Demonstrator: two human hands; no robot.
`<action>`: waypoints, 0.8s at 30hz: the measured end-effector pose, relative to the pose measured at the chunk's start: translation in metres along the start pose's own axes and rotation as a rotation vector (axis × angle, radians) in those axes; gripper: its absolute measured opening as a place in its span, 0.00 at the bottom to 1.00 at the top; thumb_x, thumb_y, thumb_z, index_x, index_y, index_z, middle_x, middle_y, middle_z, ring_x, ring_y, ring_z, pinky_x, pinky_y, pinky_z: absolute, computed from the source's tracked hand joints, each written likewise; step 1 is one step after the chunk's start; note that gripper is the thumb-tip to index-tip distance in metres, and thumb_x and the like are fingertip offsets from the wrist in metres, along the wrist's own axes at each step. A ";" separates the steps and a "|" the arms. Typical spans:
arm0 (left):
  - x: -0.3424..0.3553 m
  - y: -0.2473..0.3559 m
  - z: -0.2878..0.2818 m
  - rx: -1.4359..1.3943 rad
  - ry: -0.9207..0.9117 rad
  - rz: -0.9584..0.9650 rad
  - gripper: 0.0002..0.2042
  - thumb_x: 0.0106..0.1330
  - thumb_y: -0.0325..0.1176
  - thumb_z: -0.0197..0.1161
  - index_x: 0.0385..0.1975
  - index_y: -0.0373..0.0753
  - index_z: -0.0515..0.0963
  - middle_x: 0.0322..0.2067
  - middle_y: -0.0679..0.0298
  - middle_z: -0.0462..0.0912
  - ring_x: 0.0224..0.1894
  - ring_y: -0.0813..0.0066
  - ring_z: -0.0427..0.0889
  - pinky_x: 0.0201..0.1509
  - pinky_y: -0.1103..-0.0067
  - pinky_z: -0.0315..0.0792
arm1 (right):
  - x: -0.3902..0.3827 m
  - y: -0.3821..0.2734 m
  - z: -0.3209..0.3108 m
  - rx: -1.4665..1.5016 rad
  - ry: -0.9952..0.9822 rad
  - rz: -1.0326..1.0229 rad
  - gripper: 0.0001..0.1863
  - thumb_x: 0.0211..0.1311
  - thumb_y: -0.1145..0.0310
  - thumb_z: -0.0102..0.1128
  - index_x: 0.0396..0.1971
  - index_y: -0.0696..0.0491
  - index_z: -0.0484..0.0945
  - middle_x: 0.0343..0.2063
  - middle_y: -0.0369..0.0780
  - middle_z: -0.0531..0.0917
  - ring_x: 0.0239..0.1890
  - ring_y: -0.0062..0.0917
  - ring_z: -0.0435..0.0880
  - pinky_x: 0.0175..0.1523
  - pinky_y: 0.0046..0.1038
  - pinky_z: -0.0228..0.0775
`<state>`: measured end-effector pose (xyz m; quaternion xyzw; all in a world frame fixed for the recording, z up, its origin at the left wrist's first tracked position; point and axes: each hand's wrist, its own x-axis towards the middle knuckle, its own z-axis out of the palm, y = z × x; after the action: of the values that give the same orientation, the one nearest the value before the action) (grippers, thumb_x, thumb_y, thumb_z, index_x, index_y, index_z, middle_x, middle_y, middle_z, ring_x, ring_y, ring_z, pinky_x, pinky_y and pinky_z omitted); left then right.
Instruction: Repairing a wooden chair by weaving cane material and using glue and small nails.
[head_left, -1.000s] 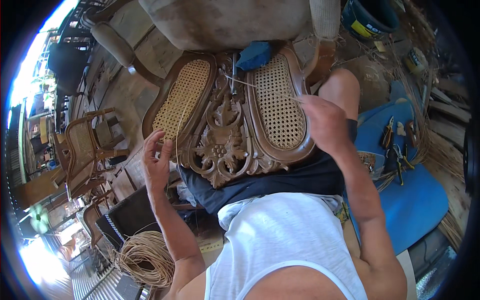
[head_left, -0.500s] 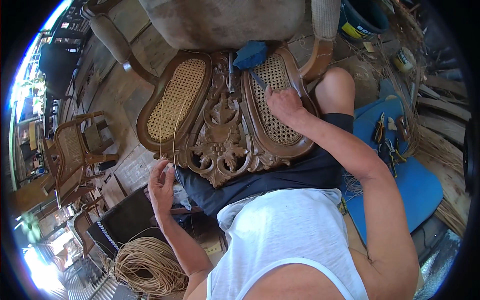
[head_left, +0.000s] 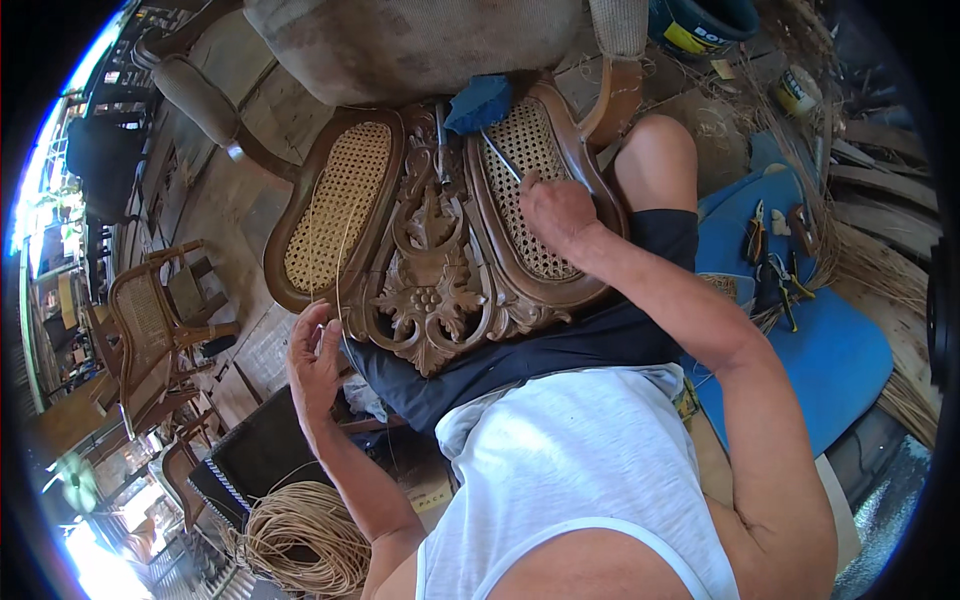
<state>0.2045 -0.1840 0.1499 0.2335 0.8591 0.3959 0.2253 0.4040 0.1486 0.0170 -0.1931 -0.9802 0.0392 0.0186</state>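
Note:
Across my lap lies a carved wooden chair back (head_left: 430,300) with woven cane panels on both sides. My right hand (head_left: 560,215) is closed around a slim metal tool (head_left: 501,155) over the right cane panel (head_left: 525,215). The tool's far end is at the lower edge of a blue lump (head_left: 478,104), whose kind I cannot make out. Near the lower left corner of the frame, my left hand (head_left: 315,360) has curled fingers at a thin cane strand (head_left: 343,250), which rises over the left cane panel (head_left: 340,205). Its grip is partly hidden.
A metal rod-like tool (head_left: 441,140) rests on the carved centre. Pliers (head_left: 757,232) and other hand tools lie on a blue pad (head_left: 820,370) at right. A cane coil (head_left: 300,540) sits lower left, a dark bucket (head_left: 705,25) upper right, a cane chair (head_left: 150,310) at left.
The chair back and surroundings have shifted slightly left in view. The tool in my right hand has turned, its shaft now looking thinner and shinier. My left hand stays by the strand.

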 end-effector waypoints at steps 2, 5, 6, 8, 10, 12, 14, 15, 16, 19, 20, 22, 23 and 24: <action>0.002 0.005 0.006 -0.034 -0.010 -0.006 0.16 0.71 0.33 0.66 0.54 0.33 0.79 0.56 0.60 0.79 0.58 0.72 0.77 0.64 0.74 0.69 | 0.009 0.006 0.013 0.001 0.029 0.030 0.21 0.56 0.72 0.58 0.47 0.70 0.79 0.20 0.41 0.86 0.23 0.31 0.87 0.25 0.32 0.77; 0.004 0.020 0.016 -0.063 -0.040 0.013 0.14 0.72 0.31 0.64 0.54 0.33 0.78 0.53 0.61 0.80 0.55 0.73 0.78 0.62 0.76 0.70 | 0.019 0.017 0.030 -0.022 0.077 0.066 0.20 0.57 0.72 0.57 0.46 0.69 0.79 0.19 0.42 0.85 0.22 0.32 0.88 0.25 0.32 0.78; 0.007 0.021 0.017 -0.065 -0.061 0.015 0.14 0.72 0.31 0.64 0.54 0.33 0.78 0.53 0.61 0.80 0.55 0.73 0.78 0.62 0.76 0.70 | 0.022 0.021 0.034 -0.044 0.100 0.071 0.19 0.57 0.72 0.56 0.46 0.68 0.78 0.18 0.42 0.85 0.22 0.33 0.88 0.25 0.33 0.78; 0.012 0.017 0.022 -0.058 -0.068 0.018 0.14 0.73 0.29 0.62 0.55 0.32 0.77 0.51 0.63 0.82 0.53 0.76 0.78 0.60 0.78 0.71 | 0.032 0.024 0.046 0.119 0.059 0.174 0.15 0.61 0.70 0.56 0.41 0.66 0.79 0.20 0.44 0.86 0.24 0.34 0.88 0.28 0.34 0.79; 0.015 0.006 0.021 -0.018 -0.084 -0.026 0.15 0.74 0.27 0.59 0.57 0.32 0.76 0.50 0.63 0.82 0.51 0.79 0.79 0.58 0.80 0.71 | 0.029 0.024 0.075 1.053 0.279 0.391 0.24 0.59 0.54 0.68 0.37 0.64 0.79 0.24 0.46 0.85 0.27 0.34 0.88 0.32 0.37 0.80; 0.005 0.005 0.008 -0.070 -0.098 -0.003 0.15 0.75 0.28 0.57 0.58 0.31 0.75 0.51 0.60 0.82 0.52 0.77 0.79 0.59 0.80 0.71 | 0.028 0.003 0.028 0.185 0.097 0.177 0.28 0.58 0.51 0.69 0.38 0.65 0.79 0.29 0.49 0.85 0.27 0.38 0.87 0.32 0.38 0.79; 0.003 0.000 -0.001 -0.064 -0.092 0.023 0.16 0.76 0.32 0.59 0.58 0.29 0.76 0.51 0.58 0.83 0.53 0.74 0.81 0.61 0.80 0.71 | 0.002 -0.002 -0.026 0.304 0.050 0.204 0.26 0.64 0.53 0.63 0.45 0.64 0.78 0.33 0.49 0.85 0.31 0.43 0.87 0.35 0.40 0.80; 0.004 0.001 0.004 -0.073 -0.125 0.026 0.16 0.76 0.32 0.59 0.58 0.29 0.76 0.51 0.58 0.83 0.53 0.74 0.81 0.61 0.80 0.71 | -0.017 0.005 -0.044 0.388 0.056 0.228 0.25 0.66 0.54 0.61 0.48 0.63 0.78 0.34 0.48 0.85 0.33 0.43 0.87 0.36 0.40 0.80; 0.008 0.006 0.006 -0.057 -0.122 0.005 0.16 0.76 0.32 0.59 0.58 0.29 0.76 0.52 0.57 0.83 0.54 0.74 0.80 0.61 0.79 0.71 | -0.041 0.019 -0.050 0.487 0.238 0.290 0.23 0.67 0.54 0.61 0.49 0.59 0.79 0.36 0.47 0.86 0.33 0.43 0.87 0.37 0.40 0.80; 0.013 0.014 0.007 -0.038 -0.148 -0.024 0.16 0.77 0.32 0.58 0.58 0.30 0.75 0.51 0.57 0.81 0.54 0.74 0.79 0.61 0.77 0.70 | -0.126 0.076 -0.075 0.554 0.304 0.585 0.15 0.69 0.58 0.59 0.48 0.51 0.83 0.37 0.42 0.88 0.36 0.39 0.88 0.41 0.36 0.80; 0.016 0.015 0.008 -0.045 -0.144 -0.018 0.16 0.77 0.32 0.58 0.58 0.30 0.75 0.51 0.57 0.81 0.54 0.74 0.79 0.61 0.78 0.71 | -0.158 0.104 -0.060 0.640 0.468 0.631 0.13 0.71 0.62 0.58 0.46 0.53 0.84 0.34 0.45 0.87 0.37 0.37 0.89 0.42 0.34 0.79; 0.018 0.019 0.005 -0.049 -0.127 -0.022 0.16 0.77 0.32 0.58 0.58 0.30 0.74 0.52 0.57 0.81 0.54 0.74 0.79 0.61 0.78 0.71 | -0.230 0.152 -0.036 0.632 0.229 0.936 0.12 0.71 0.64 0.57 0.46 0.53 0.83 0.34 0.48 0.87 0.39 0.37 0.89 0.42 0.33 0.77; 0.021 0.019 0.007 -0.055 -0.141 -0.017 0.17 0.77 0.32 0.58 0.59 0.29 0.74 0.52 0.56 0.81 0.54 0.74 0.79 0.61 0.78 0.71 | -0.267 0.173 -0.017 0.489 0.105 0.979 0.13 0.69 0.64 0.58 0.46 0.54 0.83 0.35 0.49 0.86 0.40 0.41 0.88 0.44 0.36 0.77; 0.024 0.018 0.009 -0.065 -0.160 -0.013 0.17 0.77 0.33 0.58 0.59 0.29 0.74 0.52 0.56 0.81 0.54 0.74 0.79 0.61 0.78 0.71 | -0.310 0.187 0.009 0.433 0.048 0.984 0.13 0.68 0.65 0.58 0.47 0.54 0.83 0.35 0.49 0.87 0.40 0.43 0.87 0.45 0.37 0.77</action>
<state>0.1952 -0.1543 0.1540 0.2512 0.8265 0.4022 0.3032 0.7604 0.2027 -0.0146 -0.6221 -0.7429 0.2399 0.0597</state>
